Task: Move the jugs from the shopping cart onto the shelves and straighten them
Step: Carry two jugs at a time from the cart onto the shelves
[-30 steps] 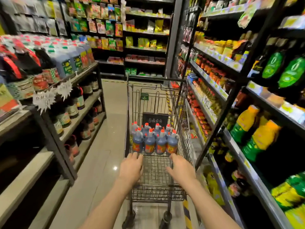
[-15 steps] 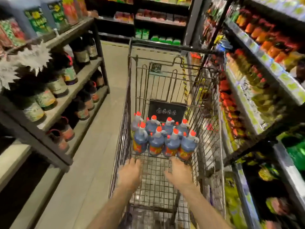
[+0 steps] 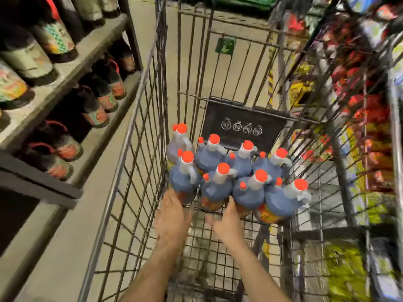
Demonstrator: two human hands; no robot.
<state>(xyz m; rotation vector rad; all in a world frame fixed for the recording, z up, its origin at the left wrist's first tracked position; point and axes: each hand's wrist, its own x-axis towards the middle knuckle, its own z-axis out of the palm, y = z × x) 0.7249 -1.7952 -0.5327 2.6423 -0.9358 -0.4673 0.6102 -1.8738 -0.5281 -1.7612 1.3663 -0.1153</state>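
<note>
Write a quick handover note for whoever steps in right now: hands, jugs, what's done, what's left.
Left hand: reached into the cart, fingers at the base of the front-left jug; no closed grip visible.
Right hand: also in the cart, fingers against the bottoms of the front middle jugs; not yet gripping.
Jugs: eight blue ones with red caps, standing upright in two rows at the far end of the cart.
Done: nothing shelved yet, going by the full cluster in the cart.
Left: lift every jug out, place them on the shelves to the left, which already hold dark bottles, then straighten them.
</note>
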